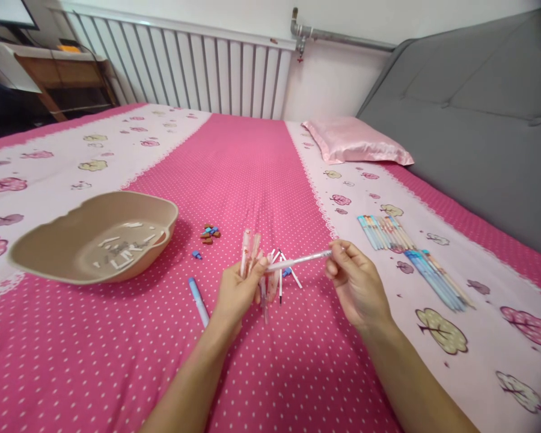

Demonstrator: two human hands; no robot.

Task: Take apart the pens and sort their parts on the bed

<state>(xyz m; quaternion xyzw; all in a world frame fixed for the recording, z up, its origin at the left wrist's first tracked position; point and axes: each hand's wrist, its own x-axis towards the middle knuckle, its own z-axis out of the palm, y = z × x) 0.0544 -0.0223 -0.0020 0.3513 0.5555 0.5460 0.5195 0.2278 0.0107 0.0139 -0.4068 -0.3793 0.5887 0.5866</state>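
My left hand (238, 290) is closed round a bunch of pink pen barrels (249, 251) held upright, its fingertips also touching one end of a thin white pen refill (300, 260). My right hand (354, 281) pinches the other end of that refill, which lies level between both hands. Under the hands, loose pen parts (280, 281) lie on the pink dotted bedsheet (234, 174). A blue pen (199, 300) lies just left of my left wrist.
A beige bowl (45, 237) with small white pieces stands at the left. Small brown and blue caps (210, 233) lie beside it. Rows of pens (412, 252) lie at the right. Pink pillow (354, 141), grey headboard (478, 114) and radiator (184, 66) lie beyond.
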